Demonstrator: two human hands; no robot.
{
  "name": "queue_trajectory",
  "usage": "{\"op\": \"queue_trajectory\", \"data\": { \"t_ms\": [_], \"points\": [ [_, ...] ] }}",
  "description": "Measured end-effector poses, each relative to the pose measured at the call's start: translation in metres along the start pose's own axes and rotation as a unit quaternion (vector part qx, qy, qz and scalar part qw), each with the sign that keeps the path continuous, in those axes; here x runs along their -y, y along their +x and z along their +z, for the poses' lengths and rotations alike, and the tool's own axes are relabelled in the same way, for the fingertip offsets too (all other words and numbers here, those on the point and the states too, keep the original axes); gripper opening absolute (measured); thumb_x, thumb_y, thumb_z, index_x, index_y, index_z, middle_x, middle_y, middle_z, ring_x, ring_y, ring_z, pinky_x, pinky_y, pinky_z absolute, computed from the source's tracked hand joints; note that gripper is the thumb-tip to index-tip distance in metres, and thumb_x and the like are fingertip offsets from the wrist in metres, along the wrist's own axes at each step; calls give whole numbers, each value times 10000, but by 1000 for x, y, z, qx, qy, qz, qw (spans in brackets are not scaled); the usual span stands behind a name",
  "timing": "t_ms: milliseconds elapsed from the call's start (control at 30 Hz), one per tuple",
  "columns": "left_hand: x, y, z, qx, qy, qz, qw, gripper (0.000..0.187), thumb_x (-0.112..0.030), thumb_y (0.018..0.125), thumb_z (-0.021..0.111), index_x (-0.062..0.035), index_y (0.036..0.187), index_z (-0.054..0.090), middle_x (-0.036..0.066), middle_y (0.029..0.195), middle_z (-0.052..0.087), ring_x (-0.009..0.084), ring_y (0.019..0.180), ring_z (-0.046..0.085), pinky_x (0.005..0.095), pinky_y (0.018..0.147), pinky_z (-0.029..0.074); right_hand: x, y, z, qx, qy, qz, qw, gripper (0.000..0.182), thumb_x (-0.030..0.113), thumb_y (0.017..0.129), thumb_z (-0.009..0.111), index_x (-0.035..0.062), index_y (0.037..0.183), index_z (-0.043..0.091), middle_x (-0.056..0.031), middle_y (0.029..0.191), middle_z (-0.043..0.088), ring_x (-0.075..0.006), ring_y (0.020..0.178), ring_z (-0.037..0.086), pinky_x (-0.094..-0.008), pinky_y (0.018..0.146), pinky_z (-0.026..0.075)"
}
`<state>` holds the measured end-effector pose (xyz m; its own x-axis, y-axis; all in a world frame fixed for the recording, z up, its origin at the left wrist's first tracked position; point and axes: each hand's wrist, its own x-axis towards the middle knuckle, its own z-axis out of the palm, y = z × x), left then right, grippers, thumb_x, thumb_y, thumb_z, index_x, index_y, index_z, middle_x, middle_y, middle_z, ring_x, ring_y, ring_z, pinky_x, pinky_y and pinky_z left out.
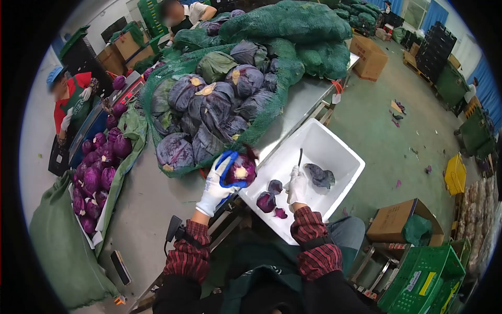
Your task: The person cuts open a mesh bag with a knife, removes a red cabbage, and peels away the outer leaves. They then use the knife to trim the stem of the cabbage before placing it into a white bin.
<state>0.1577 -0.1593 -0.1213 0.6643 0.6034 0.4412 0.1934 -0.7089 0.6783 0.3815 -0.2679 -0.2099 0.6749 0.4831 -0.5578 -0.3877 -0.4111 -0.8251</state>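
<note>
**Left hand (217, 183) round a cabbage (242, 171), right hand (297, 187) on a thin knife (300, 157)**

Both forearms reach forward from the body. The left hand, in a white-and-blue glove, wraps its spread fingers around the purple cabbage, near the edge of the desk (157, 201) and just beside the white tub (351, 166). The right hand is closed on the knife (its dark blade points away from the body) above the tub, near a loose leaf (320, 177).
</note>
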Motion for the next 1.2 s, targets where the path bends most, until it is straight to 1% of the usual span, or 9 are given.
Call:
{"op": "queue_trajectory", "data": {
  "t_ms": [167, 500, 567, 667, 767, 833, 1033, 1100, 1200],
  "points": [
    [-6, 2, 5, -16, 76, -37, 996, 856, -310, 596, 837, -139, 1351, 473, 172, 1338, 414, 353, 1270, 392, 427, 1066, 354, 40, -80, 16, 135, -77, -251, 955, 563, 430, 952, 504, 1, 1315, 473, -150, 857, 663, -142, 566, 574, -290, 543, 472],
    [-2, -2, 5, 8, 23, -20, 999, 818, -179, 614, 840, -117, 1341, 470, 147, 1350, 431, 312, 1236, 456, 409, 1030, 413, 49, -58, 39, 215, -93, -245, 941, 203, 216, 908, 570, 24, 971, 597, -3, 581, 555, -62, 446, 477, -223, 405, 375],
    [-13, -5, 11, -13, -457, -206, 865, 816, -72, 647, 799, -80, 1369, 420, 109, 1357, 428, 261, 1233, 462, 406, 1029, 423, 55, -59, 26, 167, 75, -144, 972, 185, 180, 871, 573, -3, 858, 595, -29, 545, 540, -93, 399, 473, -250, 383, 378],
    [-46, -3, 21, -52, -532, -188, 824, 805, -9, 688, 744, -59, 1396, 365, 85, 1351, 431, 236, 1238, 455, 399, 1042, 412, 47, -29, -4, 102, 103, -70, 987, 150, 144, 847, 580, 6, 806, 621, -30, 520, 526, -119, 396, 483, -286, 382, 397],
    [-52, -3, 33, -75, -570, -166, 801, 807, -26, 704, 737, -40, 1408, 343, 90, 1355, 435, 237, 1245, 452, 388, 1051, 393, 48, -18, -30, 127, 39, -150, 980, 443, 179, 829, 670, -14, 1209, 552, 32, 513, 425, -86, 364, 395, -262, 339, 310],
    [-61, 1, 36, -17, -462, -139, 876, 834, -24, 693, 741, -28, 1417, 327, 89, 1358, 432, 228, 1245, 451, 374, 1059, 381, 79, -49, -44, 178, -80, -229, 954, 666, 320, 812, 691, 53, 1370, 446, -43, 652, 557, -143, 506, 524, -300, 481, 454],
    [-92, 2, 58, 56, -519, -147, 840, 843, -42, 718, 734, -51, 1438, 295, 93, 1358, 423, 229, 1231, 464, 373, 1038, 409, 107, -63, -50, 164, -324, -312, 878, 509, 326, 818, 634, 29, 1227, 577, -122, 817, 669, -223, 736, 623, -351, 722, 497],
    [-104, -2, 68, 13, -648, -166, 744, 800, -102, 787, 695, -103, 1458, 258, 84, 1365, 409, 245, 1244, 451, 408, 1033, 415, 102, -62, -44, 30, 19, -346, 937, 265, 208, 826, 630, -29, 943, 655, -23, 640, 565, -106, 561, 530, -287, 542, 439],
    [-94, -9, 82, -35, -687, -179, 703, 764, -297, 830, 675, -221, 1461, 250, 89, 1417, 360, 318, 1278, 420, 548, 1017, 406, 63, -21, -73, 15, 33, -164, 986, 218, 193, 829, 646, -23, 845, 618, 5, 564, 519, -87, 446, 471, -266, 401, 372]
  ]
}}
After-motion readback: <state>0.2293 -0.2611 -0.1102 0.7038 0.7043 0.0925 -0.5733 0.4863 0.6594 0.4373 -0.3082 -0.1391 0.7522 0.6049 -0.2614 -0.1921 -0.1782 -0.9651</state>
